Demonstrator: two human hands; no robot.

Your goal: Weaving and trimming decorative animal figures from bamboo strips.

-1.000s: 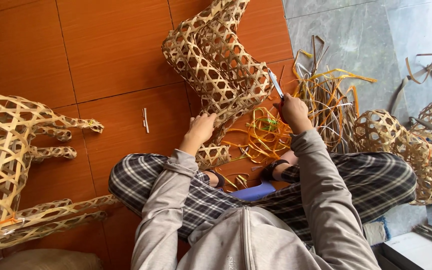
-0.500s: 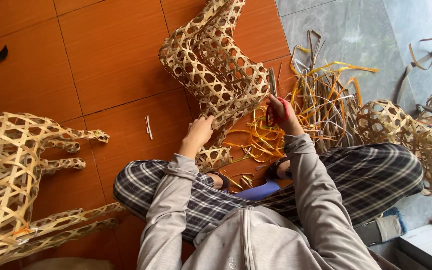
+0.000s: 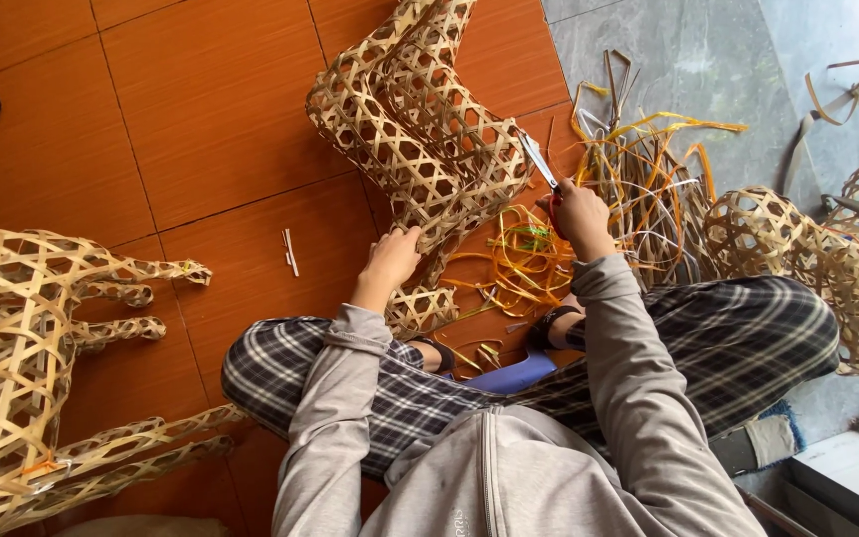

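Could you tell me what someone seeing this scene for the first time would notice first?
Most striking is the open-weave bamboo figure on the orange tiled floor at top centre, steadied by the left hand while the right hand holds scissors against it. A larger woven animal shape lies at the left edge, and loose yellow and orange strips are heaped to the right.

Orange-brown tiled floor (image 3: pixel 181 129) meets grey stone paving (image 3: pixel 708 60) in daylight.

The orange tiled floor (image 3: pixel 201 109) is holding a tan woven bamboo animal frame (image 3: pixel 420 139); yellow bamboo strips (image 3: pixel 638 179) are lying just beside it.
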